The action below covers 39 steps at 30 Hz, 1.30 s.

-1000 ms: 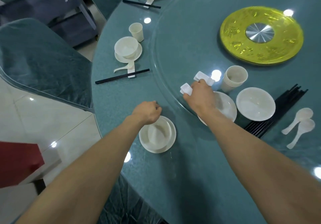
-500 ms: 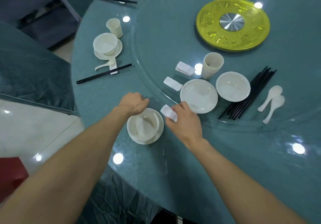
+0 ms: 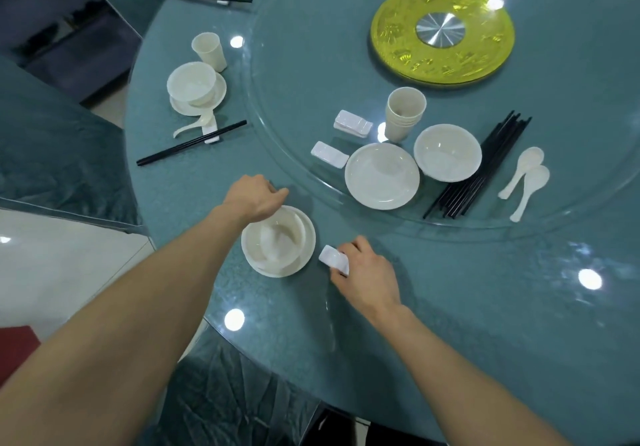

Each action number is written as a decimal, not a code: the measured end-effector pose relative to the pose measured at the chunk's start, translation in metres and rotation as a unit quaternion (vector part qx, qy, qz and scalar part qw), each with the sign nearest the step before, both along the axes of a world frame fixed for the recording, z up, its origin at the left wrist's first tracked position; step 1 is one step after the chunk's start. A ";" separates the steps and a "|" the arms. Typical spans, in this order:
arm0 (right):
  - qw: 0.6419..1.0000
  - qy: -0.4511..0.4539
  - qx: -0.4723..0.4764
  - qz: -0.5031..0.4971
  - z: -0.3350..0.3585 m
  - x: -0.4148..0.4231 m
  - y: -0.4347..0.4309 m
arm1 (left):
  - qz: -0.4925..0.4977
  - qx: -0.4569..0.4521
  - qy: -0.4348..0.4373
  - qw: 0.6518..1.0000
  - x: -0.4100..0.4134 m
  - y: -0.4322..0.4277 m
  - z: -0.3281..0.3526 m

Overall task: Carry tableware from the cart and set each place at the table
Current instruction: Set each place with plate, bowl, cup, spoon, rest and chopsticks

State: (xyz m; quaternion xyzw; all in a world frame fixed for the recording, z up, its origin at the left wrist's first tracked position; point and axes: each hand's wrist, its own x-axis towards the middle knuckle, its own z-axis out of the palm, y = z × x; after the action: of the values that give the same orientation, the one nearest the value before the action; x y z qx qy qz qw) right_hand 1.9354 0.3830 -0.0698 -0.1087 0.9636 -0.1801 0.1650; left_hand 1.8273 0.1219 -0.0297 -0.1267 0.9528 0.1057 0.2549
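White ceramic chopstick rest (image 3: 333,258), pinched by right hand (image 3: 367,274), lowered just right of round white bowl (image 3: 277,239); left hand (image 3: 254,198) clenched behind it; open teal glass desk (image 3: 467,307) nearward.

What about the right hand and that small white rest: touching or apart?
Touching. The head view shows the right hand pinching the small white rest beside the bowl.

The person shows only as two bare arms. The left forearm (image 3: 138,307) looks broad near the lens and narrows to a lean wrist; the right forearm (image 3: 467,359) appears slimmer. The left grip (image 3: 256,198) and right grip (image 3: 363,272) are bare too, with knuckles and wrist tendons faintly marked.
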 end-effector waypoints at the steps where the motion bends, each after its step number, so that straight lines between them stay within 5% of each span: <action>1: 1.000 -0.006 0.005 0.003 0.001 -0.001 0.000 | 0.005 0.003 0.001 1.000 0.000 0.000 0.000; 16: 0.985 0.034 -0.074 -0.150 0.016 -0.028 0.073 | 0.018 0.036 0.119 0.992 0.011 0.025 0.002; 28: 0.912 0.056 -0.125 -0.387 0.023 -0.096 0.141 | -0.027 0.059 0.194 0.979 0.016 0.083 0.026; 39: 0.902 -0.031 -0.137 -0.408 0.025 -0.113 0.163 | -0.025 0.066 0.220 0.973 0.010 0.127 0.029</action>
State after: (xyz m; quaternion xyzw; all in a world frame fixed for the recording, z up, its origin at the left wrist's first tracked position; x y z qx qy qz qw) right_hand 1.8224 0.5462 -0.0446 0.2782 0.8839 -0.3650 0.0901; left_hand 1.8369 0.2486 -0.0011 -0.0594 0.9793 0.1871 0.0498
